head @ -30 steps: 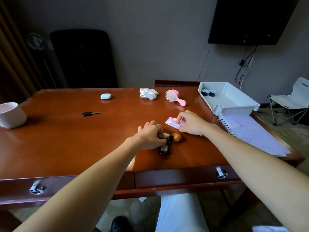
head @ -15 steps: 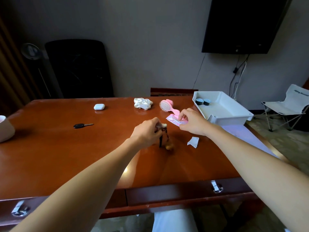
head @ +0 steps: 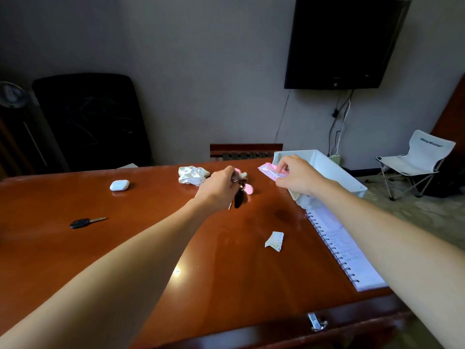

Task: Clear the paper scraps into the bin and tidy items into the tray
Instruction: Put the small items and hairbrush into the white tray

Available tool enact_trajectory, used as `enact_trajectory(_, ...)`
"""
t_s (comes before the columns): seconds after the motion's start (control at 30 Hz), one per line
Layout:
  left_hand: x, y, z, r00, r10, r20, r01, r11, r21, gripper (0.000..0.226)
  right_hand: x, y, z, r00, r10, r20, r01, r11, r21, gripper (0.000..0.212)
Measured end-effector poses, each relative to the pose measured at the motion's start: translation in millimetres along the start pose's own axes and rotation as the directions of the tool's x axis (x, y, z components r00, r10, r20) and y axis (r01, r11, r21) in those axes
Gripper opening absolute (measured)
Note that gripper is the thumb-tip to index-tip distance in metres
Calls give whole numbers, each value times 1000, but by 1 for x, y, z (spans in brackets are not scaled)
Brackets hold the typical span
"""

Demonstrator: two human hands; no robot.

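My left hand (head: 219, 187) is raised over the wooden table (head: 125, 248), shut on a keychain (head: 239, 195) whose dark fobs dangle below the fingers. My right hand (head: 297, 176) pinches a pink packet (head: 270, 170) at the near-left corner of the white tray (head: 334, 172). A white paper scrap (head: 275, 241) lies on the table in front of me. A pink hairbrush (head: 249, 188) is mostly hidden behind my left hand. A crumpled white scrunchie (head: 191, 174), a white earbud case (head: 119, 185) and a black key (head: 86, 222) lie farther left.
A spiral notebook (head: 344, 250) lies along the table's right edge, just in front of the tray. A folding chair (head: 415, 162) stands on the floor at the right. A black chair back (head: 93, 122) leans behind the table. A television (head: 339, 41) hangs on the wall.
Both hands lifted off the table and moved away from me, toward the tray: the left carrying the keychain, the right the pink packet. A paper scrap was uncovered where they had been.
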State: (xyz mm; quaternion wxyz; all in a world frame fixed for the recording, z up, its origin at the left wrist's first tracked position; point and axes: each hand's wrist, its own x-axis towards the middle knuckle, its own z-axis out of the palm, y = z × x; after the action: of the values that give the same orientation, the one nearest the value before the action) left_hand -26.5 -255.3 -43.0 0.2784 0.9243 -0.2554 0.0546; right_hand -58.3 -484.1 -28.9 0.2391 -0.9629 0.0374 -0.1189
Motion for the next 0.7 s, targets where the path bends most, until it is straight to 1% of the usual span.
enact_trajectory(0.1, 21, 10, 3, 1000, -7, -5, 7, 1000, -23, 15, 13, 15, -8, 1000, 28, -12, -29, 999, -21, 21)
enact_trajectory(0.23, 53, 24, 9, 1000, -8, -27, 8, 1000, 1, 18, 27, 43, -15, 996, 89, -11, -89, 995, -38, 19)
enact_trajectory(0.3, 68, 33, 15, 1000, 0, -31, 0, 1000, -2, 20, 35, 58, -19, 993, 114, -17, -115, 990, -77, 22)
enact_trajectory(0.5, 110, 57, 37, 997, 79, -20, -80, 995, -51, 20, 58, 101, -26, 980, 189, -66, -197, 969, -150, 25)
enact_trajectory(0.63, 132, 70, 55, 993, 117, 0, -117, 993, -26, 19, 70, 126, -23, 970, 229, -81, -239, 957, -166, 30)
enact_trajectory(0.7, 142, 74, 66, 992, 123, 11, -122, 992, -43, 17, 78, 137, -20, 968, 237, -83, -249, 952, -179, 31)
